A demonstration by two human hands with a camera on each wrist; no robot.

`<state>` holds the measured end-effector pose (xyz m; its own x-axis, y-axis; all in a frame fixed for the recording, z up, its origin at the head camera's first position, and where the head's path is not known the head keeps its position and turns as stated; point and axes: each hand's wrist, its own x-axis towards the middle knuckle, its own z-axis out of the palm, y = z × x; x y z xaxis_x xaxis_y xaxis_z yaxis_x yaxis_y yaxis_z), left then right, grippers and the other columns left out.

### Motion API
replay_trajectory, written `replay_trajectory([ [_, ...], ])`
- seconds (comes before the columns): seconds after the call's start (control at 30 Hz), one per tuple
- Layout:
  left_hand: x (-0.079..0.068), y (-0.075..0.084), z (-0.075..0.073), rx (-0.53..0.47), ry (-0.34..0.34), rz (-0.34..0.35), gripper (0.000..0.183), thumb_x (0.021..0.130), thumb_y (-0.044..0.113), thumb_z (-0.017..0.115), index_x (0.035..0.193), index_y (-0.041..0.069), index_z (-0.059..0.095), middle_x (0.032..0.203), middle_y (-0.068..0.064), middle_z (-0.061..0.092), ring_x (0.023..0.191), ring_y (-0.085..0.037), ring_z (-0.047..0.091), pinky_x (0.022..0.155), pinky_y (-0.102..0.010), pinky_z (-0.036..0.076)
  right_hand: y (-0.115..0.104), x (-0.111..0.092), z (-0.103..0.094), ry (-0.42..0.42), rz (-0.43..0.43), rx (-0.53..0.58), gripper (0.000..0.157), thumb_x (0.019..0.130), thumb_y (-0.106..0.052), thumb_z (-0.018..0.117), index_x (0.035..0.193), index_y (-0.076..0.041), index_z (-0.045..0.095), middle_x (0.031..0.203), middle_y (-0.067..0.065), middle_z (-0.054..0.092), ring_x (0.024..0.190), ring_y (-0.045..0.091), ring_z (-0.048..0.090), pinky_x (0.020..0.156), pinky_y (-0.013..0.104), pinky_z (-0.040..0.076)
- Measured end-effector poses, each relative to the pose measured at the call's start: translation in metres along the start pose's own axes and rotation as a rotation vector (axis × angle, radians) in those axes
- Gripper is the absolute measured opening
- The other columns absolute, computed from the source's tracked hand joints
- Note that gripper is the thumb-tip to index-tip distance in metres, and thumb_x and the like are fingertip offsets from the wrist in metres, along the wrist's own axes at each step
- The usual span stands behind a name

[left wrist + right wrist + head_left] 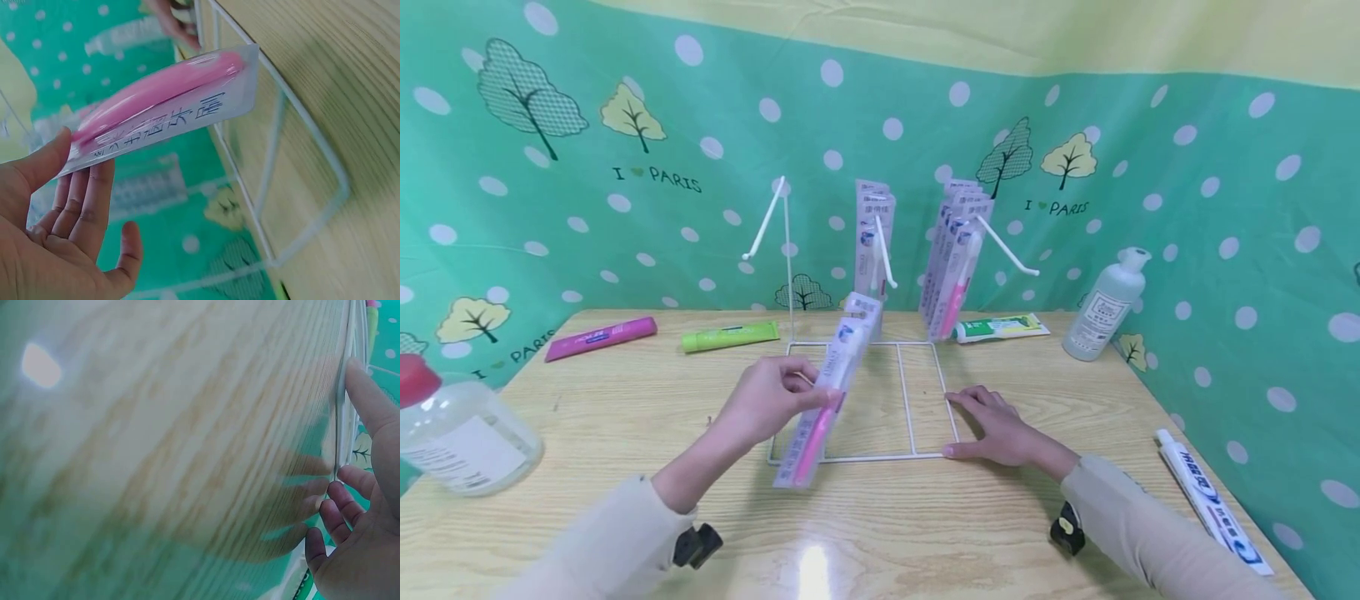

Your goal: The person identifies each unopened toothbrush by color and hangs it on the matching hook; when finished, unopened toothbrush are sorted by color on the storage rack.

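My left hand (pixel 775 398) pinches a packaged toothbrush (pixel 823 400) with a pink handle between thumb and fingers. The clear pack tilts over the left part of a white wire rack (pixel 908 400), its hanging-hole end up toward the hooks. In the left wrist view, the thumb lies on the pack (pixel 169 106) and fingers support it from behind. My right hand (pixel 996 429) rests at the front right corner of the rack's base, thumb at the front wire and a fingertip at the side wire. More packaged toothbrushes hang on the middle hook (pixel 886 254) and right hook (pixel 1009 248).
The left hook (pixel 763 218) is bare. Behind the rack lie a magenta tube (pixel 601 337), a lime-green tube (pixel 730 336) and a green-and-white tube (pixel 1000 327). A white tube (pixel 1213 504) lies right. Bottles stand at left (pixel 467 437) and back right (pixel 1107 304).
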<state>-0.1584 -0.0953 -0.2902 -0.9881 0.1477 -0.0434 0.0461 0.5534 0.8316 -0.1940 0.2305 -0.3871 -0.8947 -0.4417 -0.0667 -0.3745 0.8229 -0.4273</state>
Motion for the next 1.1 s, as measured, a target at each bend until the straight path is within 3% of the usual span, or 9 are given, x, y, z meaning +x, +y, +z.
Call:
replay_trajectory([
  [0.23, 0.002, 0.028, 0.032, -0.069, -0.08, 0.101, 0.017, 0.073, 0.021, 0.075, 0.078, 0.011, 0.062, 0.072, 0.003, 0.067, 0.067, -0.012, 0.063, 0.072, -0.035, 0.049, 0.003, 0.001, 0.001, 0.0, 0.012, -0.006, 0.088, 0.072, -0.06, 0.064, 0.141, -0.016, 0.033, 0.135, 0.009, 0.035, 0.123, 0.029, 0.031, 0.102, 0.054, 0.023],
  [0.47, 0.004, 0.06, 0.056, -0.157, -0.176, 0.262, 0.016, 0.074, 0.017, 0.075, 0.076, 0.009, 0.061, 0.073, 0.002, 0.067, 0.068, -0.011, 0.064, 0.068, -0.029, 0.051, 0.005, 0.002, 0.001, 0.008, 0.001, 0.0, 0.089, 0.071, -0.061, 0.064, 0.142, -0.017, 0.031, 0.135, 0.008, 0.035, 0.122, 0.029, 0.031, 0.101, 0.054, 0.024],
  [0.63, 0.008, 0.08, 0.07, -0.217, -0.2, 0.351, 0.015, 0.074, 0.017, 0.075, 0.075, 0.01, 0.062, 0.073, 0.003, 0.067, 0.067, -0.01, 0.064, 0.066, -0.026, 0.052, 0.007, 0.0, 0.0, 0.014, -0.037, 0.033, 0.091, 0.072, -0.06, 0.064, 0.145, -0.024, 0.024, 0.148, 0.01, 0.019, 0.129, 0.033, 0.023, 0.098, 0.059, 0.022],
  [0.73, 0.011, 0.09, 0.077, -0.243, -0.195, 0.37, 0.016, 0.074, 0.017, 0.076, 0.076, 0.01, 0.062, 0.075, 0.004, 0.067, 0.068, -0.008, 0.064, 0.065, -0.025, 0.052, 0.008, 0.001, 0.0, 0.039, -0.091, 0.061, 0.088, 0.071, -0.059, 0.066, 0.143, -0.025, 0.028, 0.15, 0.007, 0.015, 0.132, 0.032, 0.018, 0.097, 0.06, 0.022],
  [0.93, 0.018, 0.103, 0.09, -0.285, -0.176, 0.37, 0.016, 0.074, 0.021, 0.076, 0.078, 0.012, 0.063, 0.073, 0.005, 0.067, 0.068, -0.008, 0.064, 0.057, -0.025, 0.05, 0.01, 0.004, 0.002, 0.114, -0.19, 0.046, 0.082, 0.072, -0.048, 0.071, 0.134, -0.004, 0.04, 0.133, 0.015, 0.044, 0.119, 0.03, 0.042, 0.097, 0.054, 0.031],
  [1.1, 0.024, 0.111, 0.098, -0.341, -0.159, 0.354, 0.016, 0.074, 0.022, 0.075, 0.078, 0.012, 0.063, 0.07, 0.004, 0.067, 0.067, -0.009, 0.064, 0.055, -0.029, 0.052, 0.01, 0.004, 0.004, 0.113, -0.185, 0.01, 0.081, 0.072, -0.046, 0.072, 0.134, -0.002, 0.041, 0.127, 0.015, 0.05, 0.115, 0.03, 0.046, 0.097, 0.054, 0.03],
])
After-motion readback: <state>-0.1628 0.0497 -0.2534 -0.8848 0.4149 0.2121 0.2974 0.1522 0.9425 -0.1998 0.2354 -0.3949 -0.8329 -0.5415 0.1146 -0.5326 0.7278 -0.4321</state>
